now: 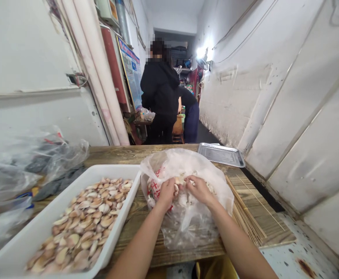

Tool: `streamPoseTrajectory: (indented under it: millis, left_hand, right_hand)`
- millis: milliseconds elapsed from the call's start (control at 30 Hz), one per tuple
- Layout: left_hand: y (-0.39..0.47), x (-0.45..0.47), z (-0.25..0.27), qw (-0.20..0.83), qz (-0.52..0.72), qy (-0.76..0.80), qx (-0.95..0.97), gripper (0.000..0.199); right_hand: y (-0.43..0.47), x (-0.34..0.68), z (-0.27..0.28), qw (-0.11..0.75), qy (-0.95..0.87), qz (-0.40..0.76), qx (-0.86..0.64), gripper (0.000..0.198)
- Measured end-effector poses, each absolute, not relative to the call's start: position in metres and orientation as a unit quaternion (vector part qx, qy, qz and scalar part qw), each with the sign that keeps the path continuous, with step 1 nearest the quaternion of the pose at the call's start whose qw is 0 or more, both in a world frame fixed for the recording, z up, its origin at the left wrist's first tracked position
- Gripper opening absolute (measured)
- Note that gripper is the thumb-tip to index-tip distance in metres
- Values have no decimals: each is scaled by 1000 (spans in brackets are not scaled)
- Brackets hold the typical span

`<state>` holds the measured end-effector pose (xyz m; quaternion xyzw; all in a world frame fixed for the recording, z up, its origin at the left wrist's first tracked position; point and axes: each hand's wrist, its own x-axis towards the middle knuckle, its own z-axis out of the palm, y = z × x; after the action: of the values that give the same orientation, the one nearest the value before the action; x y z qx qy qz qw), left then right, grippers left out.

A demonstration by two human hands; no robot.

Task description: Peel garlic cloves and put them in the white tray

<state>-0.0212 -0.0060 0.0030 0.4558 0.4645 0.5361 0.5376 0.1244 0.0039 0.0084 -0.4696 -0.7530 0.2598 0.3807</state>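
Note:
Over an open, translucent plastic bag [192, 228] with red print, both my hands meet in the middle. My left hand [168, 193] is closed on garlic [180, 180], with pale pieces between its fingers. Close beside it, my right hand [199, 189] has its fingers curled in a pinch at the same garlic; its fingertips are partly hidden. White garlic bulbs [183, 200] lie in the bag beneath my hands. To the left, a white plastic tray [125, 232] holds many loose garlic cloves [85, 221] with pinkish-tan skins.
A bundle of thin wooden skewers [245, 211] lies on the wooden table [114, 153] at the right. A shallow metal tray [222, 154] sits at the far right edge. Clear plastic bags [9, 178] crowd the left. Two people in dark clothes [160, 89] stand beyond the table.

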Motion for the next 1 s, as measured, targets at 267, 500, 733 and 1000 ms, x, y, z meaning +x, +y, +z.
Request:
streamPoseTrajectory:
  millis: [267,500,733,1000]
  left_hand:
    - [-6,-23,13,758,502,346,233,23]
    - [-8,-18,7,776,478,299,281,30]
    - [-30,-24,26,671,469,407,404,30]
    - [-99,-145,87,-58,396,771,495,37]
  right_hand:
    - [0,121,12,429,-685,312,-500,31]
    - [-4,116,13,432,-728,298,-442,29]
    - [2,122,21,483,-427,675,-359,33]
    - [11,122,17,498,-331,751,-281,10]
